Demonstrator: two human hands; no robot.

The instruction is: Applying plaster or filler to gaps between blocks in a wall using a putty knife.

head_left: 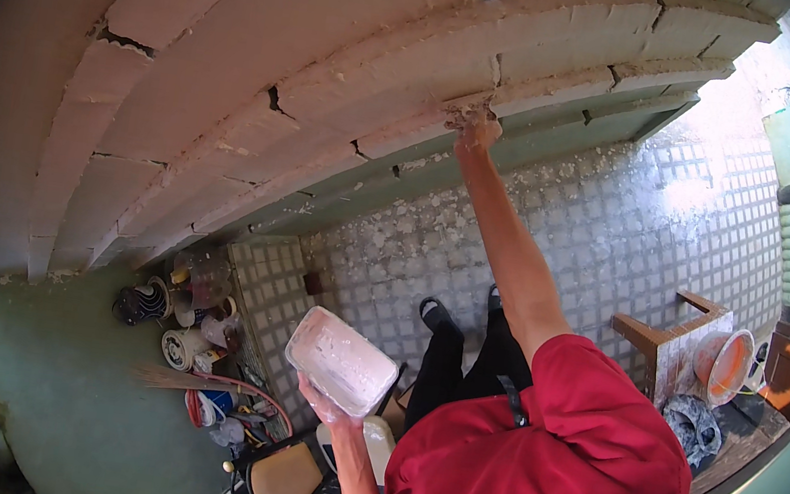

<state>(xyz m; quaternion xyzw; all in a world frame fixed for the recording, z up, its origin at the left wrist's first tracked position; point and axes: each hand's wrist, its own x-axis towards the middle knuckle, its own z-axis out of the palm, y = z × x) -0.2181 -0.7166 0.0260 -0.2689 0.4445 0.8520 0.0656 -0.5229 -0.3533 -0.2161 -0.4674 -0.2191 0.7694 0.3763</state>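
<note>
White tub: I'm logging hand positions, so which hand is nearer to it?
Left. The left hand holds the white tub at its lower-left side; the right hand is far from it, at the pale stepped moulding.

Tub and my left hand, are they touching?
Touching. The head view shows the left hand gripping the tub at its near side, no gap visible.

Looks down from the wearer's head, through the left one of two side-by-side fisheye cameras, upright and unmirrored. Faces forward over the red shirt [547,460], very near at the lower edge, to the shoes [429,309] and tiled floor [560,220] farther below. Catches the left hand [323,401] fairly close and the right hand [477,129] farther out, against the block wall [379,73] across the top. Bends straight edges toward a dark round rim.
</note>
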